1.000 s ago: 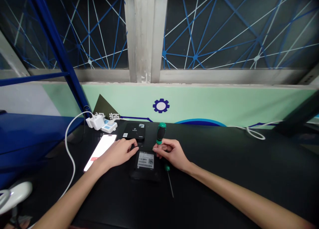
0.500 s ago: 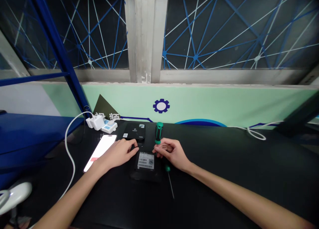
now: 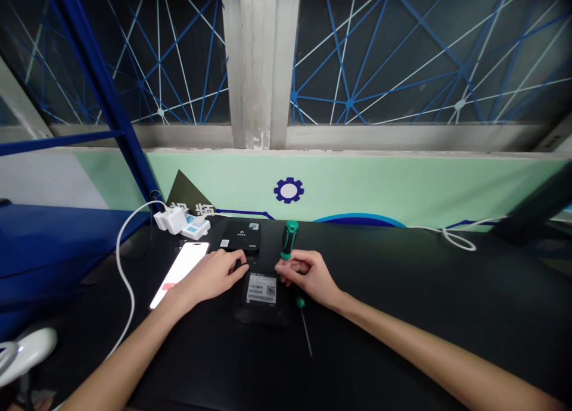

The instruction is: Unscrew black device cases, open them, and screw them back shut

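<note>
A black box-like device [image 3: 261, 289] with a white printed label lies on the black table. At its upper right edge, my right hand [image 3: 308, 274] pinches a screwdriver [image 3: 289, 239] low down, its green-and-black handle pointing up and leaning a little right. The screwdriver's tip is hidden behind the fingers. My left hand [image 3: 218, 273] rests at the device's upper left corner, thumb and forefinger apart and nothing held between them. Just below my right hand lies a second screwdriver [image 3: 305, 327], with a green handle partly covered and a thin shaft toward me.
Behind the device sits another flat black box [image 3: 240, 236]. A phone [image 3: 179, 274] with a bright screen lies left, partly under my left forearm. A white power strip [image 3: 195, 226] with a plugged-in charger [image 3: 172, 219] and white cable [image 3: 120, 262] stands at the back left.
The upright screwdriver's handle has shifted slightly right and now leans that way, with the right fingers moving a little along with it. My left hand has stayed in place.
</note>
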